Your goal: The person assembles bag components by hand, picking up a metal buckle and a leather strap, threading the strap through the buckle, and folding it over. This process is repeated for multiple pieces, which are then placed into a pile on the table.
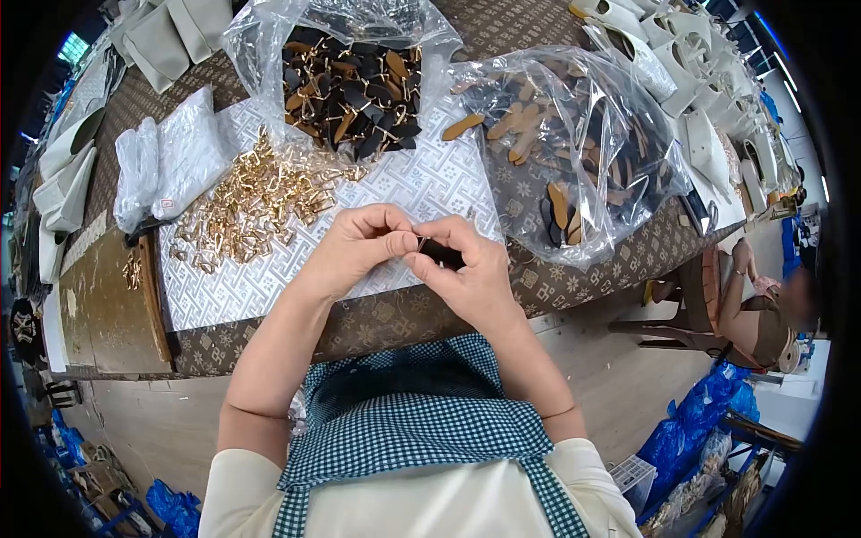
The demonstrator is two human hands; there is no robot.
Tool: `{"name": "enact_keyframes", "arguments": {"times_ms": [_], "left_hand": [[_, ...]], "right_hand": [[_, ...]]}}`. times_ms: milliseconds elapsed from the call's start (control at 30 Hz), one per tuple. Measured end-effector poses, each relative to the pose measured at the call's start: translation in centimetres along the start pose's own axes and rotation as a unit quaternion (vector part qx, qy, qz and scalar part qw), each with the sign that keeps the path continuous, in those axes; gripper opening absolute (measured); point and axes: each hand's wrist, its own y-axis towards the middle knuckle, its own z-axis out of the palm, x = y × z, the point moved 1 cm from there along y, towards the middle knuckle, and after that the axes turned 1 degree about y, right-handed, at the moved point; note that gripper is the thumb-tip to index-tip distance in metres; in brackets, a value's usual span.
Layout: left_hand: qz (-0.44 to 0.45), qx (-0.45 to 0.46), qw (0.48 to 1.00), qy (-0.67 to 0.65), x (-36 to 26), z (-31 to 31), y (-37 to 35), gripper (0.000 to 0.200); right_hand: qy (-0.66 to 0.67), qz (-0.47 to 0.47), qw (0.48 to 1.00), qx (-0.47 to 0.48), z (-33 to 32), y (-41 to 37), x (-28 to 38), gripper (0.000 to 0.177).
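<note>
My left hand and my right hand meet over the front edge of the table, fingertips almost touching. Between the thumb and fingers of my right hand is a dark leather tab. My left hand pinches a small metal buckle at the end of that tab; the fingers hide most of it. Left of my hands spreads a pile of gold buckles on a patterned white sheet. Beyond them, an open plastic bag holds black and brown tabs with gold buckles on them.
To the right, another clear bag contains loose brown and black tabs, and one brown tab lies beside it. White plastic packets sit at left. White shoe parts line the far right. A person sits at right.
</note>
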Motion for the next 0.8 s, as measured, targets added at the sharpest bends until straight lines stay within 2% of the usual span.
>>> {"name": "enact_keyframes", "arguments": {"times_ms": [67,267,467,567,667,733,800], "left_hand": [[-0.012,-0.008,1.000,0.005,-0.1,0.1,-0.2,0.014],[0.000,-0.033,0.998,0.062,-0.4,1.0,-0.1,0.008],[0.016,-0.030,0.999,0.037,0.4,0.5,-0.2,0.008],[0.004,-0.036,0.999,0.018,0.0,0.6,-0.1,0.010],[-0.014,-0.057,0.998,0.007,-0.2,0.6,0.0,0.013],[-0.017,-0.074,0.997,0.008,-0.6,0.3,0.4,0.015],[0.021,-0.108,0.994,0.018,-2.3,-0.4,1.3,0.017]], "right_hand": [[-0.033,-0.034,0.999,0.003,0.0,0.2,0.0,0.027],[-0.065,-0.025,0.997,-0.020,0.3,0.1,0.2,0.022],[-0.084,-0.023,0.996,-0.017,0.1,0.3,0.1,0.017],[-0.075,-0.007,0.997,-0.007,0.0,0.1,-0.1,0.023],[-0.171,-0.080,0.982,0.005,-0.8,0.3,0.4,0.033],[-0.195,-0.110,0.975,-0.013,-2.1,0.8,0.2,0.040],[-0.215,-0.060,0.971,-0.087,-4.4,1.2,-0.7,0.030]]}}
